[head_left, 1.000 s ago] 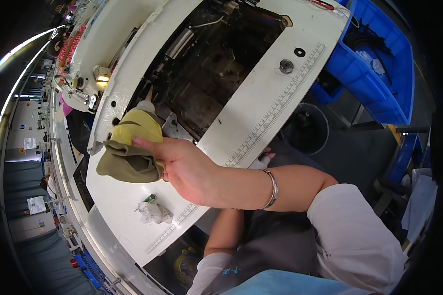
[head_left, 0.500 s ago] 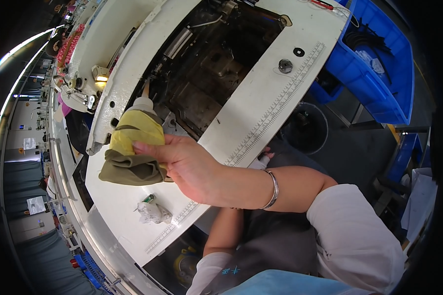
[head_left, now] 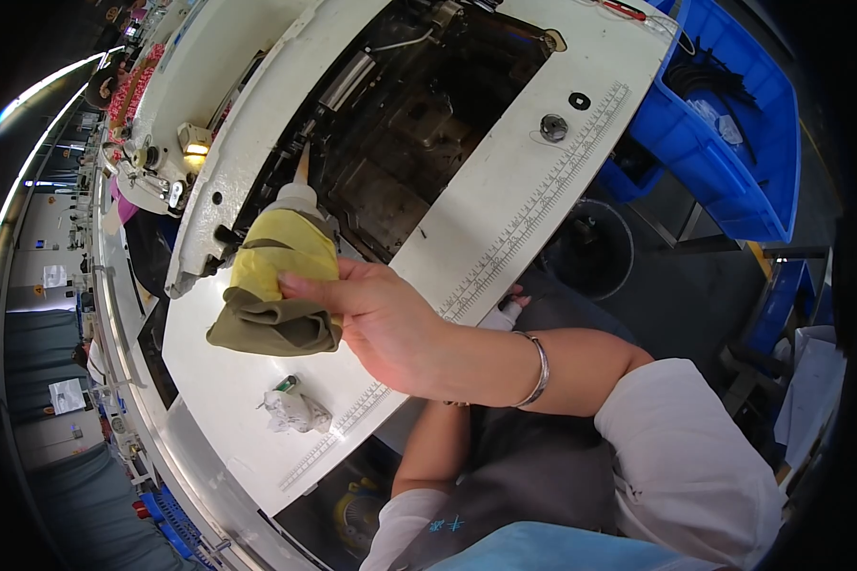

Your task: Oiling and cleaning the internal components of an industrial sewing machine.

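Note:
A squeeze bottle (head_left: 300, 198) with a pale tapered nozzle is wrapped in a yellow and olive cloth (head_left: 284, 252). My right hand (head_left: 381, 314) is closed around the wrapped bottle, its thumb across the cloth. The nozzle points up at the dark metal mechanism (head_left: 305, 133) along the left side of the machine's open cavity (head_left: 400, 133); whether it touches anything, I cannot tell. Most of my left hand (head_left: 516, 303) is hidden behind my right forearm. Only a few fingertips show near the table's front edge, so its grip is unclear.
The white tabletop (head_left: 490, 209) carries a printed ruler scale. A round metal part (head_left: 553, 127) and a black ring (head_left: 579, 100) lie at the right. A crumpled white wad (head_left: 295, 411) sits at the near left. Blue bins (head_left: 733, 152) and a bucket (head_left: 590, 249) stand to the right.
My right hand has shifted a little to the right with the wrapped bottle, and the nozzle tip has moved right and slightly up along the mechanism. The fingertips of my left hand stay in place.

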Motion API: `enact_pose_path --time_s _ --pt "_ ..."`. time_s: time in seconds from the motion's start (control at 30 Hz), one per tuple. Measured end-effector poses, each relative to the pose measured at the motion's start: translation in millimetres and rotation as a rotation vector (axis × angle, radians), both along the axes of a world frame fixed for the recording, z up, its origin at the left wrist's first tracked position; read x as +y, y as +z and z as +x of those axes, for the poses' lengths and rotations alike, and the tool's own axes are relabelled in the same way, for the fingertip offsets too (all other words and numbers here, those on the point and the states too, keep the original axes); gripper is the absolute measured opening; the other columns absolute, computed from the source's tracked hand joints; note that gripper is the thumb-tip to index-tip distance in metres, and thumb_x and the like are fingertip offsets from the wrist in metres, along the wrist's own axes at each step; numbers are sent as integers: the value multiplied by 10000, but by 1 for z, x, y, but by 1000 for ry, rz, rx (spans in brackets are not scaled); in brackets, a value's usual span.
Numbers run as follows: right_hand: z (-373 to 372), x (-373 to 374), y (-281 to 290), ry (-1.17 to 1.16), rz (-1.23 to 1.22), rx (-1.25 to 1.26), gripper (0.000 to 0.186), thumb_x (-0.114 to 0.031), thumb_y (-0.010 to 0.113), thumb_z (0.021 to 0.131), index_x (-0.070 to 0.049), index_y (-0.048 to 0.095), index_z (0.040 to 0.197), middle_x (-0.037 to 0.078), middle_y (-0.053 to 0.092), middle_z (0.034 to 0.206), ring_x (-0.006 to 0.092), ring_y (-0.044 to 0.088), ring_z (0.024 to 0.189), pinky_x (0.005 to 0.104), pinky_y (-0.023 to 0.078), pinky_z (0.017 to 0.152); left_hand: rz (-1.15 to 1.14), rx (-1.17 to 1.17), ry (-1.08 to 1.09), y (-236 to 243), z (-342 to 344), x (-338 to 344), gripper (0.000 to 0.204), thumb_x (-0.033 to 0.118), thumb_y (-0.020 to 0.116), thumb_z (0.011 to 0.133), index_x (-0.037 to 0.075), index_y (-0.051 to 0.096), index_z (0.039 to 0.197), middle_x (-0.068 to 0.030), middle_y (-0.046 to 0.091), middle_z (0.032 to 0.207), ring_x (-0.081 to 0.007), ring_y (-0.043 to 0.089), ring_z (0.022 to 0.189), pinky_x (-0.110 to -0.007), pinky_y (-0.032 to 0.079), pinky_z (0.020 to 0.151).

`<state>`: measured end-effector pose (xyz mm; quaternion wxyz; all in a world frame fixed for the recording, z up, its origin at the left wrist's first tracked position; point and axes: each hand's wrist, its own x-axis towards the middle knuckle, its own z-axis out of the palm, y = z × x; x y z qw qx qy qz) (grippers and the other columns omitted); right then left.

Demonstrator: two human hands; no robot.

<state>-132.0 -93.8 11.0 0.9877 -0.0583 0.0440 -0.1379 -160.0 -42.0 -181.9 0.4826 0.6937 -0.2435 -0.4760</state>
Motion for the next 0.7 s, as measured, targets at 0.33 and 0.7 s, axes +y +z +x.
enact_pose_path --time_s 0.33,0.7 --pt "-3 -18 -3 -88 16 -15 268 -189 675 843 -21 598 1037 49 661 985 113 606 889 246 443 805 -211 563 95 27 4 8 331 34 554 894 -66 463 1196 -147 571 1090 -210 598 991 -277 492 889" --pt "-2 -23 -13 -75 -43 -21 330 -218 610 892 -7 558 1140 41 624 1079 124 572 1021 273 421 921 -280 705 -105 5 16 20 418 150 418 973 -54 327 1326 -168 479 1265 -233 507 1152 -341 416 1007"
